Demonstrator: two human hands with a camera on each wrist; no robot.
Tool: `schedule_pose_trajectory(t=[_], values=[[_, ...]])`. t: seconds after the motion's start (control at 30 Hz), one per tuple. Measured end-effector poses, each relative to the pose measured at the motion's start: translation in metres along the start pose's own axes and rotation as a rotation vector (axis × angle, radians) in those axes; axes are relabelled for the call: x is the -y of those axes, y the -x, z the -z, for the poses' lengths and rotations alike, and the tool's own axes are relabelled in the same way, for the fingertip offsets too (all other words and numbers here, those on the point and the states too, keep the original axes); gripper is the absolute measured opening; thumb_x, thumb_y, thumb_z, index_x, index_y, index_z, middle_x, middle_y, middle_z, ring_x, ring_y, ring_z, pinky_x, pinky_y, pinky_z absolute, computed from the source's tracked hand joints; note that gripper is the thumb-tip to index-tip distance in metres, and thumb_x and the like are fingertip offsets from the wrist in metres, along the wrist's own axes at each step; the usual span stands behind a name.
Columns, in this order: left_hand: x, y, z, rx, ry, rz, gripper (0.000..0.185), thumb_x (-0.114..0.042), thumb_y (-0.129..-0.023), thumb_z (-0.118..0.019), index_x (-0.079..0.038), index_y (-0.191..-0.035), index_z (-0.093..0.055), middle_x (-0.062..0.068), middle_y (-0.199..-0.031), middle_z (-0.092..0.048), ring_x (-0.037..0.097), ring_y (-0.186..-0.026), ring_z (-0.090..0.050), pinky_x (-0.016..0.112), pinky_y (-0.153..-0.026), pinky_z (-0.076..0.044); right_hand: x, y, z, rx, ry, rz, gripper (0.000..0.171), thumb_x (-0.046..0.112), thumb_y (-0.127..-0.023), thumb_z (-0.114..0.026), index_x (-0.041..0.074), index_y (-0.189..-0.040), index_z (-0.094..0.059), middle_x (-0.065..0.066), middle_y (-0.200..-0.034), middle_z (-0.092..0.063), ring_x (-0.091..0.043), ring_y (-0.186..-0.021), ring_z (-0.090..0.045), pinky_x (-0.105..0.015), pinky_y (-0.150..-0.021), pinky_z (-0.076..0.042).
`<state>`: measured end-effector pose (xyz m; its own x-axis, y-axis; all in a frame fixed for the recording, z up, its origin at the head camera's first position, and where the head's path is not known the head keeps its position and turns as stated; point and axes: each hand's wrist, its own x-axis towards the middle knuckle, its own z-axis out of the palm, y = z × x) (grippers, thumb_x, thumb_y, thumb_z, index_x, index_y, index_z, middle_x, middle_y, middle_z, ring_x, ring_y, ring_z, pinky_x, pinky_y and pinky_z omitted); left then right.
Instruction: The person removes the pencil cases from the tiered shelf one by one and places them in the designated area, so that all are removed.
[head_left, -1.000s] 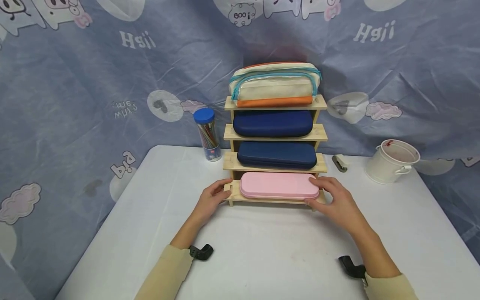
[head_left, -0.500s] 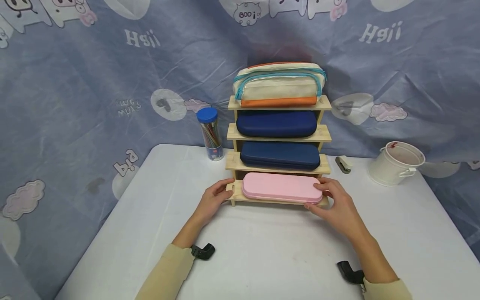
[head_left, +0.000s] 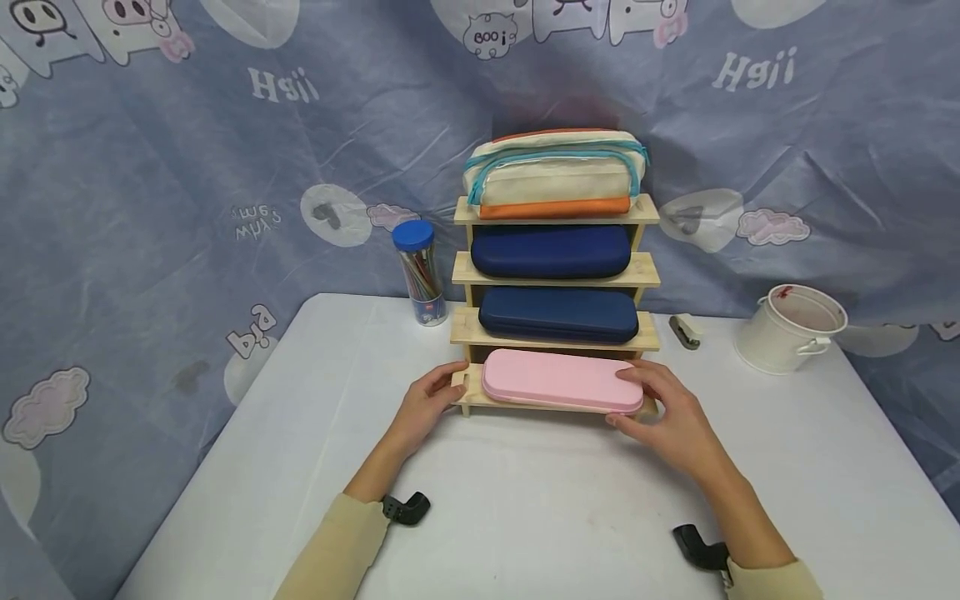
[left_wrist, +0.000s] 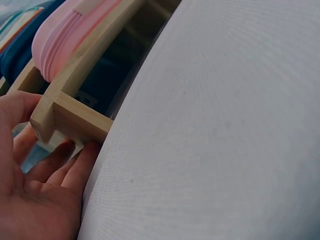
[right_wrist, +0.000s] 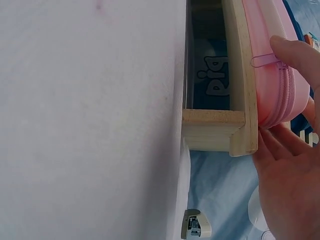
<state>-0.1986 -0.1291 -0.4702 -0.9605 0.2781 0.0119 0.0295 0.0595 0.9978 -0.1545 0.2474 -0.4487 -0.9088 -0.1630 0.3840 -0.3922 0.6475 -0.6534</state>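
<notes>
The right hand (head_left: 670,414) pinched the right end of the one pink pencil case (head_left: 561,381), which lay lengthwise, left to right, on the lowest step of the single wooden rack (head_left: 642,271). The left hand (head_left: 429,402) gripped the rack's left corner, beside the case. Above sat two navy cases (head_left: 551,251) and one cream pouch (head_left: 553,172).

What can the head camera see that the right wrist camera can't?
Only the head view shows the whole rack with its two blue cases, the striped pouch on top, the pencil jar, the bucket and the left hand at the rack's left end. Only the right wrist view shows the pink case's zipper and its pull tab close up, and the cloth under the rack. Both show the pink case on the lowest shelf, the right hand at its end, the table and the stapler.
</notes>
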Motion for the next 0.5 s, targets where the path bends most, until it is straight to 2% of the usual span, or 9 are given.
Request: schedule_pose_trajectory(t=[0.17, 0.5], values=[[0.0, 0.0, 0.002, -0.013, -0.007, -0.011, 0.04, -0.011, -0.095, -0.061, -0.007, -0.134, -0.055, 0.013, -0.134, -0.052, 0.022, -0.119, -0.054, 0.031, -0.091, -0.049, 0.001, 0.002, 0.0, -0.022, -0.049, -0.007, 0.063, 0.026, -0.066, -0.09, 0.021, -0.123, -0.063, -0.001, -0.135, -0.049, -0.019, -0.12, -0.049, -0.008, -0.09, -0.039], [0.003, -0.001, -0.002, -0.016, 0.034, 0.005, 0.04, -0.01, -0.095, -0.061, -0.006, -0.134, -0.055, 0.013, -0.134, -0.053, 0.021, -0.116, -0.056, 0.032, -0.09, -0.05, -0.005, 0.011, 0.015, -0.06, -0.094, 0.016, 0.064, 0.016, -0.064, -0.092, 0.017, -0.121, -0.065, -0.003, -0.136, -0.052, -0.007, -0.122, -0.047, -0.009, -0.093, -0.038]])
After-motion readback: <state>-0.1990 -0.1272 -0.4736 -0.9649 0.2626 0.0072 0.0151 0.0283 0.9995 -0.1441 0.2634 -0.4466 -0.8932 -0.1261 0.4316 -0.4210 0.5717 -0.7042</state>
